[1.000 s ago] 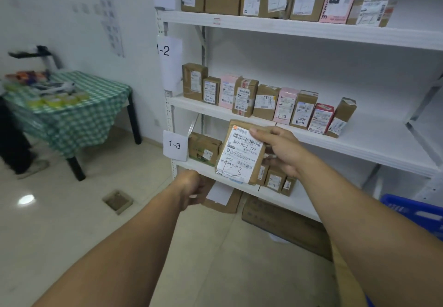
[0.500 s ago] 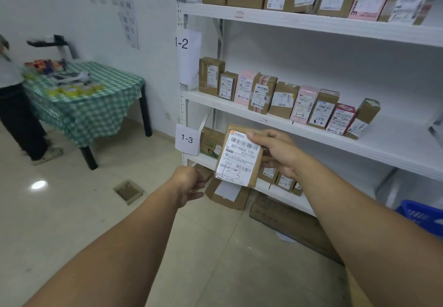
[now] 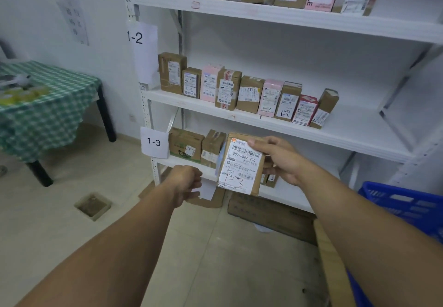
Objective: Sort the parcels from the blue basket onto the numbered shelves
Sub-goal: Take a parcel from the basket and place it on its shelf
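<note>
Right hand (image 3: 280, 160) grips a brown parcel (image 3: 242, 163), thumb on the top of the white label, fingers curled round the right edge. The parcel is in the air, upright with a slight tilt, label toward the person, in front of the 1-3 shelf (image 3: 285, 193). It is printed "507-P802 T70", and a handwritten mark at the bottom looks like 1-3. Cannot tell if it touches the shelf.

Left hand (image 3: 187, 182) is low by the shelf's front edge, back of the hand showing and fingers curled away from view. Cannot tell if it holds anything.

On the 1-3 shelf, a green-printed box (image 3: 185, 144) and a brown box (image 3: 212, 148) stand just left of the held parcel. The 1-3 tag (image 3: 154, 142) hangs on the post. Above, the 1-2 shelf (image 3: 347, 129) carries a row of parcels (image 3: 249, 93), brown and pink, with the 1-2 tag (image 3: 136, 37) on the post. The top shelf (image 3: 287, 17) is also lined with boxes.

Blue basket (image 3: 407, 206) is at the right edge, contents not visible. A desk (image 3: 48, 105) with a green checked cloth is at far left. Flat cardboard (image 3: 271, 220) lies on the floor under the shelves.
</note>
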